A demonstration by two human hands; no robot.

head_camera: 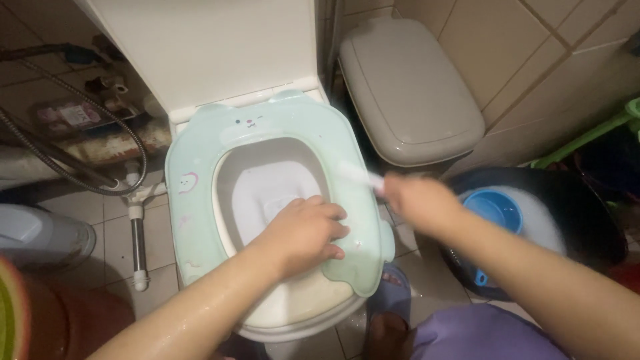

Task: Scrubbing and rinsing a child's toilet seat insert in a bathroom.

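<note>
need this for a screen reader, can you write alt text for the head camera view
Seen from above, a left hand presses on a mint green seat cover on a white toilet, while the blurred right hand holds a small white brush at its rim.

Glossy plastic and ceramic, wet skin

The mint seat cover (200,200) looks like smooth, soft-sheen plastic over a glossy ceramic toilet bowl (293,313); the bin lid (407,93) is matt beige plastic, the shower hose (67,163) ribbed metal, the left forearm (193,320) wet.
</note>
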